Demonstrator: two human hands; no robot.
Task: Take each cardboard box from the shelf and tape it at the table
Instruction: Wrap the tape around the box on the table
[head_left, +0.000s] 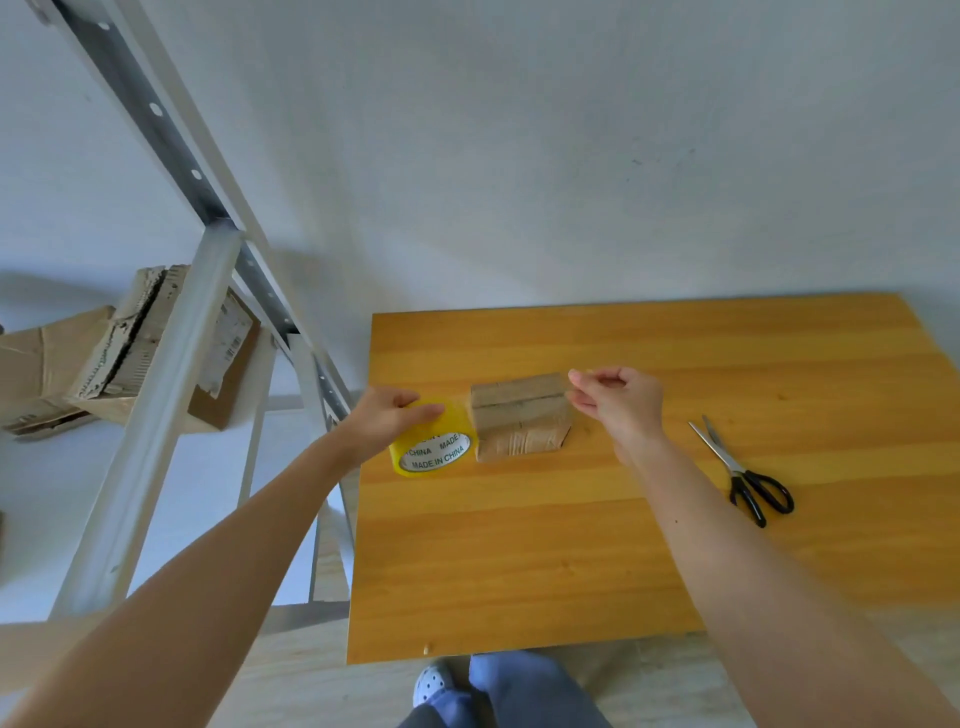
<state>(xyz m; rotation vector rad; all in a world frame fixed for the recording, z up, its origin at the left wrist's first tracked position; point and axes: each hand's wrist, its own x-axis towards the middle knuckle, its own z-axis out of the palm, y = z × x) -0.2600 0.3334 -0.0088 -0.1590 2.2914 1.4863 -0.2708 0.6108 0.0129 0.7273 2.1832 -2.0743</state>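
Observation:
A small cardboard box (519, 415) stands on the wooden table (623, 545), its top flaps closed with a seam along the middle. My left hand (387, 421) grips a yellow tape roll (434, 447) just left of the box. My right hand (618, 397) is at the box's right top corner, with fingers pinched together on the free end of a clear tape strip that runs over the box top from the roll. The strip itself is hard to make out.
Black-handled scissors (743, 473) lie on the table to the right of my right arm. A metal shelf (171, 332) stands to the left and holds several worn cardboard boxes (130, 358). A white wall is behind the table.

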